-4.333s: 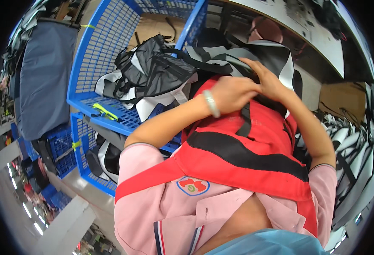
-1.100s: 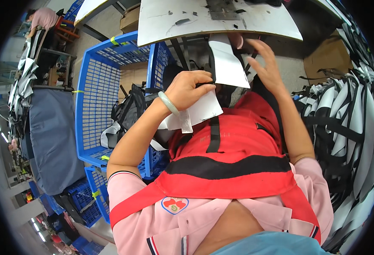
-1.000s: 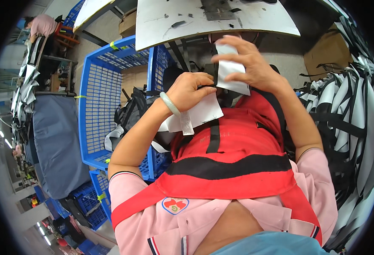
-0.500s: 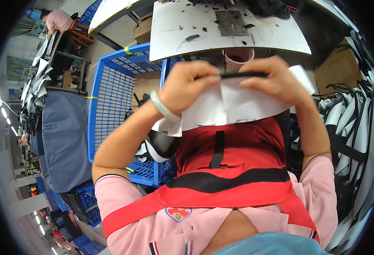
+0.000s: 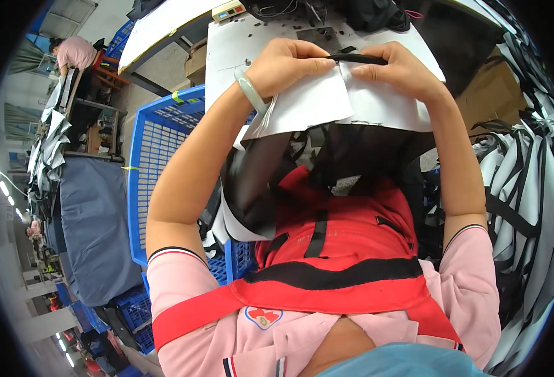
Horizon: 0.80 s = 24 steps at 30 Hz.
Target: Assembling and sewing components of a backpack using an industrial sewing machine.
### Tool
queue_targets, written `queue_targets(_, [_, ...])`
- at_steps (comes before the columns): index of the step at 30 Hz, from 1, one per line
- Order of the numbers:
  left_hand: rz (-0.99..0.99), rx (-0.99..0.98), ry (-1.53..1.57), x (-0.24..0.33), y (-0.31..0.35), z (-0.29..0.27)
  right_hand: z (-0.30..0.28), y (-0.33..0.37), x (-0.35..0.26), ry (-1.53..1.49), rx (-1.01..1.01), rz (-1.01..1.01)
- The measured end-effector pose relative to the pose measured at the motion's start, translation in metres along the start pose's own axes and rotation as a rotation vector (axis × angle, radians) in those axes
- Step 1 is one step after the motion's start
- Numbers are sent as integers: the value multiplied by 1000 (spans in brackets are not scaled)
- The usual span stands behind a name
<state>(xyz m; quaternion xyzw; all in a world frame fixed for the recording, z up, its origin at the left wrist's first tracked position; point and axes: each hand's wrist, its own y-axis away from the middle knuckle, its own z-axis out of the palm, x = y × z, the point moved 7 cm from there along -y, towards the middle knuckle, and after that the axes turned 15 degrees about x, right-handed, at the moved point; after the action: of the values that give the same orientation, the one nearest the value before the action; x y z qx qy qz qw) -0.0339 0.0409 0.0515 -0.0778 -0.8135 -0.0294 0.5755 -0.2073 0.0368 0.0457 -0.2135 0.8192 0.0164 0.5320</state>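
The badge (image 5: 264, 317) on the chest of the pink shirt (image 5: 192, 292) has a blue outline, red shapes and a small mark within; faint lettering, too small to read, crosses the red apron (image 5: 362, 245); the white tags (image 5: 264, 119) on the cloth (image 5: 308, 100) are too blurred to read

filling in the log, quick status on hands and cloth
Left hand, right hand: both gripping black edge of cloth. Cloth held up, partly hiding table. Blue basket on the left.
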Motion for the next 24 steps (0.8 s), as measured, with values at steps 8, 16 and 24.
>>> queue_targets(8, [-41, 133, -68, -20, -39, -11, -3, -40, 22, 113, 23, 73])
queue_targets(16, [-81, 120, 79, -48, -79, -8, -6, -68, 47, 83, 62, 102])
queue_targets(24, [-1, 115, 42, -61, -99, -15, -3, -84, 58, 52, -23, 154])
